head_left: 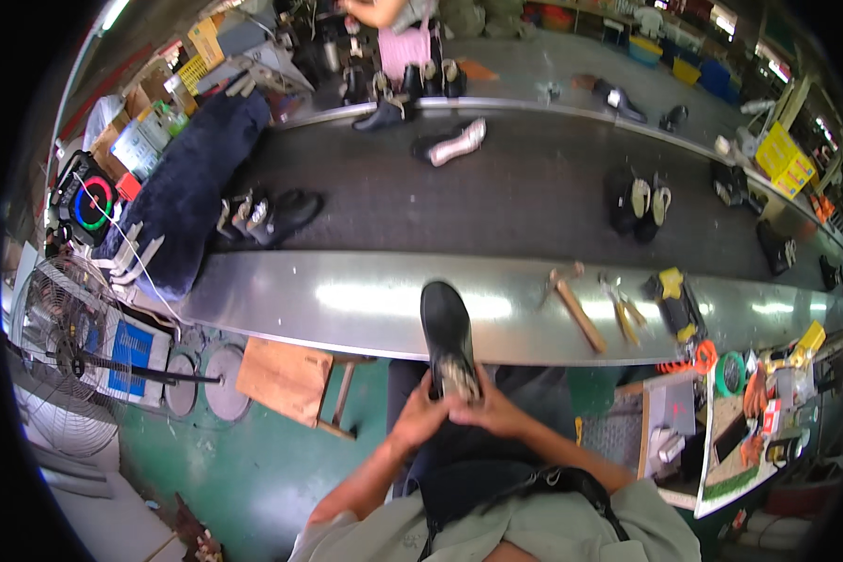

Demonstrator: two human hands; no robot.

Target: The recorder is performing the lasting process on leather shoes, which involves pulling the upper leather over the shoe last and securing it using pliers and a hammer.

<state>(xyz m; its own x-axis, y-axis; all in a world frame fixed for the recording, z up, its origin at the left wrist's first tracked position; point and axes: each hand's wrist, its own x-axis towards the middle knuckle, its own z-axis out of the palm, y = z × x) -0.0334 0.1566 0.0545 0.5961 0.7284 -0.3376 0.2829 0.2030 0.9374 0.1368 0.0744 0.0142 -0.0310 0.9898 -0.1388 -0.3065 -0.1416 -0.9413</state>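
Note:
A black shoe point(447, 323) points its toe away from me, its front over the metal ledge point(347, 300). My left hand point(421, 417) and my right hand point(492, 412) are closed around its heel end, one on each side, close in front of my lap. Something pale shows at the shoe's opening, between my hands, but I cannot make out its detail. To the right on the ledge lie a hammer point(576, 309) with a wooden handle, pliers point(620, 309) with yellow grips, and a black and yellow tool point(676, 304).
Beyond the ledge runs a dark conveyor belt point(525, 201) carrying several black shoes, including one point(451, 143) on its side. A fan point(66, 356) and a wooden stool point(286, 379) stand left. A cluttered tray point(712, 487) stands right. Another person's arm point(375, 11) shows across the belt.

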